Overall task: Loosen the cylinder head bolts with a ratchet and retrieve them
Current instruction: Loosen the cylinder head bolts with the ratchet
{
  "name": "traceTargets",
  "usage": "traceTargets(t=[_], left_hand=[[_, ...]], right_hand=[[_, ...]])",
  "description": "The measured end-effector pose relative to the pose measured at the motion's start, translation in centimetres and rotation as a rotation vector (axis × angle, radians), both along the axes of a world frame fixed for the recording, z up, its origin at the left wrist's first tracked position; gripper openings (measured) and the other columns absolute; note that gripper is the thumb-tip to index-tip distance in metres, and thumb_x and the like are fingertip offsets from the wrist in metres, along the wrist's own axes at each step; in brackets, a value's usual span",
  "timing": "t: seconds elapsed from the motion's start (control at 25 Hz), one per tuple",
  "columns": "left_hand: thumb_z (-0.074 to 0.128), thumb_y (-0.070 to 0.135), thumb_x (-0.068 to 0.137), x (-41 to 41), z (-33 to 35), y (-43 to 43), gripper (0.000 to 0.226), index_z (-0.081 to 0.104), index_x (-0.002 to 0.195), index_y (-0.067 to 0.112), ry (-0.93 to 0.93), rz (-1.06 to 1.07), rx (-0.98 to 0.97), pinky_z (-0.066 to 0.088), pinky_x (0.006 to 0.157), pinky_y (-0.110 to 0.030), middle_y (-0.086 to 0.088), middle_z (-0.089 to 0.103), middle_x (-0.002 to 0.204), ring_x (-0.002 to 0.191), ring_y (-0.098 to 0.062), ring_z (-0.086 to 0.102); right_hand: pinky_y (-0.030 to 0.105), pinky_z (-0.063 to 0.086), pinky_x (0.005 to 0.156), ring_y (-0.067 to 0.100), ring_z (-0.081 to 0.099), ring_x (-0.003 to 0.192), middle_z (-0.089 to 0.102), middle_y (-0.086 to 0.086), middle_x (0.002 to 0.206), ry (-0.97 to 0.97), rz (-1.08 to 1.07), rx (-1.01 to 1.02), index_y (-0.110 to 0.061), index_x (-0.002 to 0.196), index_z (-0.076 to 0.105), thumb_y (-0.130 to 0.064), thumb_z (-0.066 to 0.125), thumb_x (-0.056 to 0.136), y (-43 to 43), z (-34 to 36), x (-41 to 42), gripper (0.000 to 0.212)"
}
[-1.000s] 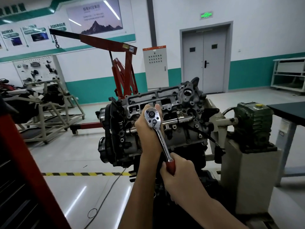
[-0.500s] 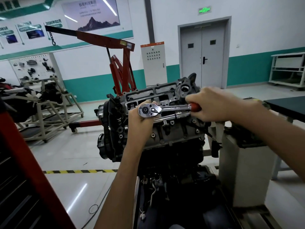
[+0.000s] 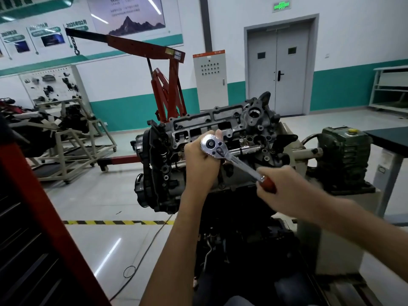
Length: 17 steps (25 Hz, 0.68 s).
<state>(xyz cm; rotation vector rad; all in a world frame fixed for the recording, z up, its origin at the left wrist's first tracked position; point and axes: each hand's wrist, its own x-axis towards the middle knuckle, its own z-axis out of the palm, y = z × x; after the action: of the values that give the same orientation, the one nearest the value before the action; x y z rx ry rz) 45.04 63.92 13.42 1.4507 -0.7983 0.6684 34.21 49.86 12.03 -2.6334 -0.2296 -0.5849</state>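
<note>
Left hand (image 3: 202, 164) grasps the ratchet (image 3: 234, 160) head, right hand (image 3: 284, 186) clenches its handle; hold it square, swing steadily.

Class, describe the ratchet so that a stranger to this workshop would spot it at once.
Find the grey engine in the centre of the view. Across its upper face the ratchet slants from the left hand down to the right hand. Unlike the shiny rods on the engine, it has a round chrome head and a red grip.
</note>
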Motion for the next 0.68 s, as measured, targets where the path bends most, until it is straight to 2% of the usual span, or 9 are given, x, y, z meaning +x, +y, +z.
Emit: traceTargets(t=[0.04,0.12,0.2,0.28,0.36,0.48,0.56,0.64,0.68], left_hand=[[0.055,0.013,0.092,0.2,0.1,0.4,0.047,0.039,0.051,0.030,-0.022,-0.015,0.053,0.026,0.050,-0.022,0.012,0.037,0.046,0.049,-0.001,0.029],[0.051,0.007,0.085,0.5,0.3,1.1,0.038,0.055,0.053,0.025,-0.043,-0.038,0.126,0.024,0.048,-0.022,0.013,0.038,0.045,0.047,-0.001,0.029],[0.050,0.006,0.084,0.7,0.2,1.7,0.026,0.062,0.061,0.009,-0.027,-0.056,0.130,0.024,0.048,-0.022,0.014,0.039,0.046,0.046,-0.001,0.029],[0.053,0.013,0.089,0.4,-0.3,1.8,0.028,0.053,0.062,0.008,0.031,-0.056,0.039,0.027,0.051,-0.024,0.014,0.039,0.050,0.050,-0.001,0.029],[0.055,0.018,0.093,-0.4,-0.7,1.0,0.032,0.045,0.062,0.016,0.070,-0.016,-0.086,0.029,0.051,-0.020,0.013,0.040,0.054,0.053,-0.002,0.033],[0.056,0.014,0.095,-1.4,-0.9,-0.7,0.032,0.045,0.067,0.026,0.088,0.066,-0.278,0.036,0.052,-0.014,0.015,0.044,0.058,0.054,0.002,0.038],[0.057,0.014,0.095,-0.9,-0.7,-1.0,0.031,0.048,0.071,0.030,0.160,0.059,-0.332,0.045,0.064,-0.014,0.016,0.050,0.061,0.058,0.005,0.047],[0.057,0.025,0.094,-0.5,-0.3,-0.5,0.027,0.053,0.070,0.037,0.284,-0.012,-0.312,0.048,0.072,-0.018,0.021,0.058,0.061,0.061,0.006,0.055],[0.057,0.024,0.094,-0.3,-0.2,-0.1,0.034,0.053,0.063,0.037,0.251,-0.019,-0.283,0.045,0.067,-0.015,0.023,0.056,0.055,0.056,0.005,0.053]], right_hand=[[0.022,0.048,0.044,0.006,0.051,0.044,0.051,-0.006,0.055,0.004,0.010,-0.177,-0.026,0.067,0.043,-0.015,0.056,0.085,-1.9,2.3,0.3,0.025],[0.016,0.039,0.040,0.001,0.046,0.042,0.046,-0.011,0.049,-0.105,0.009,-0.470,-0.024,0.068,0.043,-0.019,0.054,0.083,-4.1,6.6,1.2,0.019],[0.019,0.032,0.042,0.001,0.041,0.042,0.041,-0.011,0.048,-0.181,-0.001,-0.543,-0.019,0.068,0.044,-0.022,0.052,0.079,-3.9,8.4,2.0,0.014],[0.023,0.043,0.044,0.005,0.047,0.046,0.047,-0.008,0.054,-0.099,-0.036,-0.462,-0.019,0.070,0.046,-0.021,0.053,0.083,-2.8,6.8,1.8,0.015],[0.019,0.047,0.046,0.009,0.054,0.050,0.054,-0.002,0.062,0.028,-0.045,-0.223,-0.020,0.072,0.048,-0.019,0.054,0.086,-0.8,2.8,0.7,0.015],[0.014,0.036,0.042,0.010,0.048,0.044,0.051,0.002,0.061,-0.029,-0.093,0.199,-0.022,0.064,0.042,-0.022,0.057,0.083,4.1,-2.3,-0.5,0.025],[0.012,0.030,0.037,0.008,0.043,0.037,0.045,-0.001,0.055,-0.083,-0.080,0.383,-0.026,0.060,0.036,-0.022,0.057,0.083,6.9,-4.0,-0.4,0.032],[0.013,0.031,0.038,0.009,0.041,0.036,0.044,-0.001,0.055,-0.081,-0.053,0.398,-0.027,0.060,0.035,-0.022,0.056,0.084,7.5,-4.3,-0.2,0.032],[0.014,0.033,0.040,0.008,0.041,0.039,0.044,-0.002,0.056,-0.074,-0.047,0.326,-0.027,0.061,0.035,-0.022,0.056,0.084,6.7,-3.8,-0.2,0.032]])
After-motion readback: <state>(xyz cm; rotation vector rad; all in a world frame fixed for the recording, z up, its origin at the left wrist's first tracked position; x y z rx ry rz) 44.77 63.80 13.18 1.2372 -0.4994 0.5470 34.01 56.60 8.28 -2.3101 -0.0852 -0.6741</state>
